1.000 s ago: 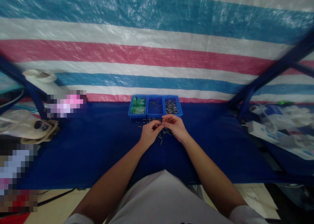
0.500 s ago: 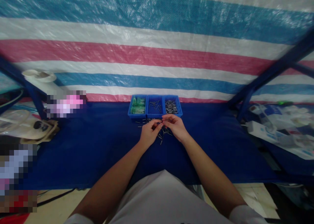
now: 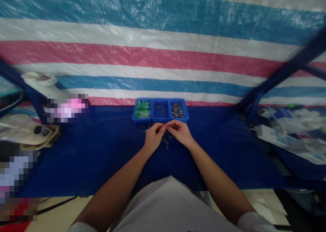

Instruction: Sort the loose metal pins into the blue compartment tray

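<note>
My left hand (image 3: 153,137) and my right hand (image 3: 181,133) meet at the fingertips, just in front of the blue bins. Thumbs and forefingers are pinched together on both. Whatever sits between them is too small and covered to make out. Under and around the hands lie several thin metal pins (image 3: 167,146), loose on the blue tabletop (image 3: 102,150); my fingers hide part of this pile. Behind it, the right bin (image 3: 188,118) is full of short metal pieces (image 3: 177,110). The middle bin (image 3: 160,119) holds a few slim pins (image 3: 160,108).
The left bin (image 3: 134,118) contains green-and-clear small packets (image 3: 143,109). A white power strip (image 3: 273,135) and plastic bags (image 3: 297,120) lie at the right. At the left stand a clear container (image 3: 20,128) and a white roll (image 3: 42,81). A striped sheet (image 3: 163,59) hangs behind.
My right hand has shifted slightly left, and its raised fingers have come down so that both hands' fingertips now touch. The bins and loose pins stay where they were.
</note>
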`<action>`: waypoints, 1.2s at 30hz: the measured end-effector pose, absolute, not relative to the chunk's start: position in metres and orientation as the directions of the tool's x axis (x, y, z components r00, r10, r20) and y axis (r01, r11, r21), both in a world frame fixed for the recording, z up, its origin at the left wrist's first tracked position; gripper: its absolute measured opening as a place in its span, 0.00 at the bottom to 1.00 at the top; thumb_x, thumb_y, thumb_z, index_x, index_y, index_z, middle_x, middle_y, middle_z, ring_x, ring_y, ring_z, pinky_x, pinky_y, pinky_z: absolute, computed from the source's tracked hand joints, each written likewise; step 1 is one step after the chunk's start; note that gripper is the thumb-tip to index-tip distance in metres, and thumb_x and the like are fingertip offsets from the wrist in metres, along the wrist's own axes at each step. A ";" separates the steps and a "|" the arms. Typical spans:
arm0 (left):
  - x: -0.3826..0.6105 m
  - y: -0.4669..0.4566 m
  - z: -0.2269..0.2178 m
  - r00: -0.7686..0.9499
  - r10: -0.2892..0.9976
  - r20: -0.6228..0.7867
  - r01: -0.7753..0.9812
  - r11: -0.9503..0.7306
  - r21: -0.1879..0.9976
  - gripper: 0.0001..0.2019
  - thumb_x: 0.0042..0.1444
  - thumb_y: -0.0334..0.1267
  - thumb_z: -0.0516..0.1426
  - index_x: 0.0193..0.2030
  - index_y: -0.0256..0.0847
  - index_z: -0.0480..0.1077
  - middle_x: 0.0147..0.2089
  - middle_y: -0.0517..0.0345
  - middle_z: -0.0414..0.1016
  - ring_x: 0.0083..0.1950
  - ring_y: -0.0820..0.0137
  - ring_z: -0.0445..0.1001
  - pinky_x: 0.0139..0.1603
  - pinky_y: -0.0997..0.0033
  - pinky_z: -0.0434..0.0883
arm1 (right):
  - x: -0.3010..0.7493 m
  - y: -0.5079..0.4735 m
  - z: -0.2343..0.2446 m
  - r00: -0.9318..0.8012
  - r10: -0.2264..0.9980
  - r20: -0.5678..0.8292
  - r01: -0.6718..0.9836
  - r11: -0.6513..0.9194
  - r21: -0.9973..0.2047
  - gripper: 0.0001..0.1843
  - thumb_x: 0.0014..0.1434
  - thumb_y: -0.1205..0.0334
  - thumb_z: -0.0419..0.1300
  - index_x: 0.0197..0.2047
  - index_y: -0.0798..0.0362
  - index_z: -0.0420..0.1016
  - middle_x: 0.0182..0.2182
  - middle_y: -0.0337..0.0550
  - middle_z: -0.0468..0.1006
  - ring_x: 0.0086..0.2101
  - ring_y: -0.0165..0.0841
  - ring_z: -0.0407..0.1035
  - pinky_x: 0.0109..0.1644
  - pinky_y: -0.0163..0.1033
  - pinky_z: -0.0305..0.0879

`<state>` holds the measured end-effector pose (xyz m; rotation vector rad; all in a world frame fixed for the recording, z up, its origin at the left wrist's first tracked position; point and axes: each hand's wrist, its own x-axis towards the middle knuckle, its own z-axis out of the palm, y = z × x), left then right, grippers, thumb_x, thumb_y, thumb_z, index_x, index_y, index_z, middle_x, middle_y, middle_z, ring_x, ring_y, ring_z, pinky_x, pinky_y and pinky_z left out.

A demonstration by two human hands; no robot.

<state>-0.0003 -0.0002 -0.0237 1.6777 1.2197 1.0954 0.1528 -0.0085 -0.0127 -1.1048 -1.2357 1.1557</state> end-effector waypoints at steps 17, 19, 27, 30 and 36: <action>0.000 0.001 -0.027 0.149 0.970 0.191 0.304 -0.229 0.925 0.12 0.60 0.46 0.54 0.39 0.40 0.71 0.23 0.65 0.68 0.23 0.76 0.64 0.27 0.75 0.60 | 0.155 -0.007 -0.015 0.054 0.995 0.084 0.041 0.082 -0.996 0.12 0.48 0.54 0.67 0.34 0.52 0.78 0.29 0.41 0.79 0.27 0.30 0.70 0.32 0.36 0.66; 0.000 0.001 -0.028 0.153 0.973 0.174 0.286 -0.212 0.935 0.13 0.60 0.47 0.53 0.38 0.40 0.70 0.23 0.65 0.68 0.23 0.75 0.65 0.26 0.75 0.61 | 0.154 -0.008 -0.015 0.049 0.993 0.105 0.072 0.101 -0.992 0.12 0.48 0.55 0.67 0.35 0.52 0.78 0.29 0.41 0.78 0.27 0.29 0.70 0.32 0.36 0.65; 0.001 0.002 -0.030 0.164 0.971 0.173 0.232 -0.209 0.950 0.13 0.61 0.47 0.52 0.37 0.40 0.70 0.23 0.64 0.70 0.24 0.75 0.68 0.28 0.75 0.63 | 0.154 -0.009 -0.016 0.028 0.992 0.124 0.147 0.119 -0.982 0.11 0.52 0.56 0.64 0.35 0.54 0.76 0.29 0.42 0.78 0.28 0.30 0.71 0.33 0.35 0.66; 0.001 0.002 -0.031 0.160 0.974 0.162 0.207 -0.193 0.959 0.12 0.59 0.47 0.54 0.40 0.40 0.69 0.23 0.64 0.71 0.24 0.75 0.68 0.27 0.76 0.63 | 0.154 -0.009 -0.016 0.025 0.990 0.137 0.168 0.131 -0.977 0.11 0.53 0.55 0.63 0.36 0.54 0.76 0.29 0.42 0.78 0.29 0.30 0.71 0.34 0.35 0.67; 0.001 0.001 -0.030 0.175 0.971 0.161 0.194 -0.195 0.961 0.12 0.59 0.47 0.55 0.43 0.41 0.69 0.23 0.64 0.70 0.23 0.75 0.68 0.26 0.76 0.63 | 0.154 -0.010 -0.013 0.008 0.983 0.185 0.276 0.176 -0.945 0.12 0.58 0.54 0.59 0.36 0.54 0.76 0.29 0.42 0.78 0.29 0.30 0.70 0.33 0.35 0.66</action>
